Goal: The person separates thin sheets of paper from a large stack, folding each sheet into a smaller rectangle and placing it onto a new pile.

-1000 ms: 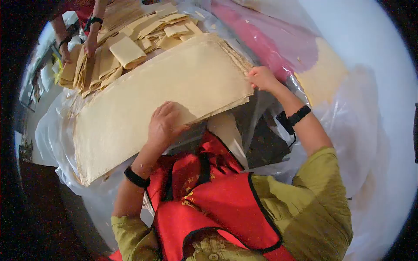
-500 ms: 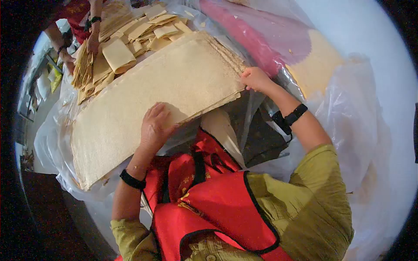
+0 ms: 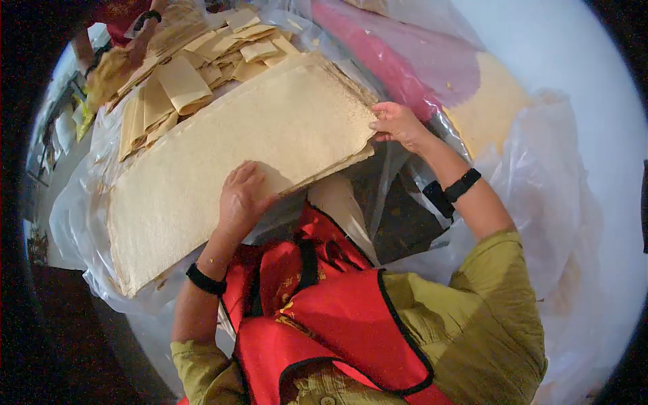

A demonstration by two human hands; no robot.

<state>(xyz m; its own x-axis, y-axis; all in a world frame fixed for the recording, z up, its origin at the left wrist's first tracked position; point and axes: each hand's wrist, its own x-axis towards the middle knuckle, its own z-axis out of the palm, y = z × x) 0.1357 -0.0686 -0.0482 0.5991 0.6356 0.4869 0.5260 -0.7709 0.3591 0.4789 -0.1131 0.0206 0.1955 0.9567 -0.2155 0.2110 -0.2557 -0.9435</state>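
A long stack of thin pale-yellow sheets [image 3: 223, 148], with rough edges, lies slanted in front of me. They look like tofu skin, though the material is not certain. My left hand [image 3: 243, 196] lies flat on the near long edge of the top sheet, fingers stretched out. At the right end, the fingertips and thumb of my right hand [image 3: 397, 126] are closed at the corner of the sheets. How many layers they pinch is hidden.
Folded yellow pieces [image 3: 182, 84] are piled behind the stack. At the upper left, another person's hand [image 3: 138, 44] holds a yellow bundle [image 3: 111, 74]. Clear plastic sheeting [image 3: 74, 223] surrounds the stack. A pink plastic-covered bundle [image 3: 378, 50] lies at the upper right.
My right hand has turned slightly and its thumb shows more at the corner. My left hand stays put. The other person has moved a bundle up and left, away from the pile.
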